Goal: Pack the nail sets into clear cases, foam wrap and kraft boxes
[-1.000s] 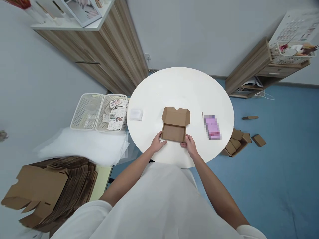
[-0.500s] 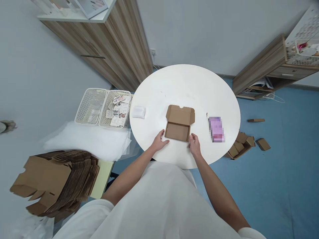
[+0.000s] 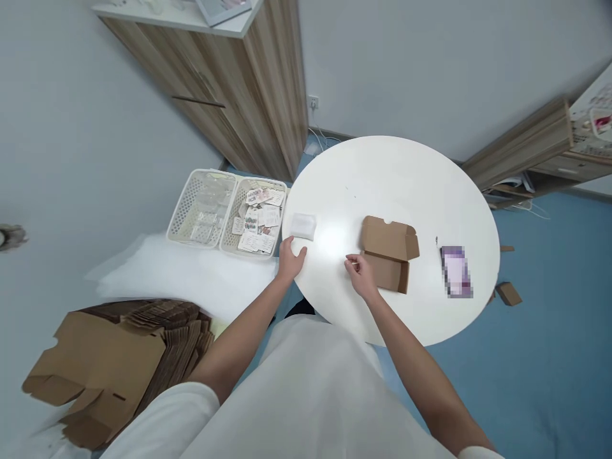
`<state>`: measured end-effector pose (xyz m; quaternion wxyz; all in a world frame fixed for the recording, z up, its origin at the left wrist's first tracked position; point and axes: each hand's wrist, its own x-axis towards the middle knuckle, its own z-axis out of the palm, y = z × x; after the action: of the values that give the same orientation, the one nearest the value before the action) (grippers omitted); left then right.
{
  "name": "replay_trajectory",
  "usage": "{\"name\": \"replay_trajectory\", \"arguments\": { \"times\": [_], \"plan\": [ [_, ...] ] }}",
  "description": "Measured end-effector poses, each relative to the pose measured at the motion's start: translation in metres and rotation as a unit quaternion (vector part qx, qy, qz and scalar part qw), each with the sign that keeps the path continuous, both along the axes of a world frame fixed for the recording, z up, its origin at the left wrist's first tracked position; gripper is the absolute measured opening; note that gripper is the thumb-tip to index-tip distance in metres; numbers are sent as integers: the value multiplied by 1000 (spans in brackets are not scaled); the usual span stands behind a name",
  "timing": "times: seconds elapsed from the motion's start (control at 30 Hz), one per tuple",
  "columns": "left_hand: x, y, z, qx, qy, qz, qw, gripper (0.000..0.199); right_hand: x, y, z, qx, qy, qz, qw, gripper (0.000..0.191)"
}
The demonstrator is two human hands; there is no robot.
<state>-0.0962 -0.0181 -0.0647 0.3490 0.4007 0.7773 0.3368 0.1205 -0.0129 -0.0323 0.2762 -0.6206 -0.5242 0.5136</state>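
My left hand (image 3: pixel 290 260) is at the table's left edge, thumb and fingers apart, just below a small white wrapped packet (image 3: pixel 303 225). Its fingertips are very near the packet's lower edge; nothing is in its grasp. Loosely curled, my right hand (image 3: pixel 362 275) hovers at the left side of a brown cardboard box (image 3: pixel 388 271) and covers part of that side. I see nothing between its fingers. The box has its lid flap raised, and its visible inside is bare.
On the round white table (image 3: pixel 392 172) a blurred purple item (image 3: pixel 456 272) lies at right. White baskets (image 3: pixel 203 207) stand at left, one with printed cards (image 3: pixel 261 220). Below are white sheets (image 3: pixel 176 280) and stacked flat cardboard (image 3: pixel 105 357). A small box (image 3: pixel 509 293) lies on the floor.
Both hands have left the sides of the cardboard box and moved left, my left hand reaching the white packet. The view has shifted left, so the table appears farther right.
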Motion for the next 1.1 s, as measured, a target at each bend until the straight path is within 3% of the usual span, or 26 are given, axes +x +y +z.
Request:
{"name": "replay_trajectory", "arguments": {
  "times": [0.2, 0.37, 0.57, 0.73, 0.9, 1.1],
  "plan": [
    [-23, 37, 0, -63, -64, -22, 996, 67, -74, 47, -18, -156, 34, -27, 987, 47],
    [-28, 51, -9, -60, -89, -27, 994, 68, -105, 74, -27, -168, 26, -75, 983, 49],
    [-32, 56, -16, -41, -91, -53, 994, 62, -128, 82, -39, -143, 33, -79, 986, 40],
    [-35, 55, -23, -26, -96, -66, 993, 52, -130, 76, -49, -108, 26, -86, 990, 35],
    [-28, 42, -30, -30, -114, -49, 992, 47, -114, 63, -55, -102, 22, -84, 991, 35],
    [-3, 10, -12, -11, -157, -36, 987, 44, -81, 39, -50, -68, 22, -62, 996, 33]
  ]
}}
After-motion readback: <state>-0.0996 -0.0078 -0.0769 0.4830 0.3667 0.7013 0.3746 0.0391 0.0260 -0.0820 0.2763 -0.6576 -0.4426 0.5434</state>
